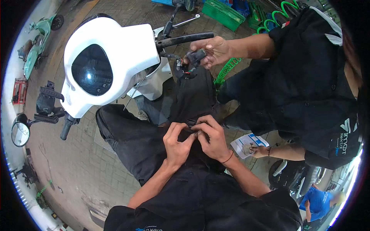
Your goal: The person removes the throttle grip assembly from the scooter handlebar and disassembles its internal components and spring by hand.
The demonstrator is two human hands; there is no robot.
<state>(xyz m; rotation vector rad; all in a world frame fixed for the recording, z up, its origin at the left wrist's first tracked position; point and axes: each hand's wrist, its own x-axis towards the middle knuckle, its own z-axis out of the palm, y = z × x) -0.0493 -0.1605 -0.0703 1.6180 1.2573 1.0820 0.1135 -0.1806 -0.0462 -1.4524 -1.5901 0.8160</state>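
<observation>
My left hand [178,143] and my right hand [212,139] meet over my lap, their fingertips pinched together. Between them is a small dark piece [191,123] with thin, shiny curved lines; its kind is hard to make out, and my fingers partly cover it. Ahead of my hands stands a white scooter front [133,44] with a dark oval display [92,70]. Another person's hand [216,50] holds a black handlebar switch housing [197,57] with exposed wires beside the bare handlebar end [189,39].
That person's other hand [261,151] holds a printed sheet [246,145] at my right. A mirror [20,133] and grip [66,129] stick out at left. Green toolbox [223,14] and coiled green hose [227,69] lie beyond. A person in blue [318,204] is farther back.
</observation>
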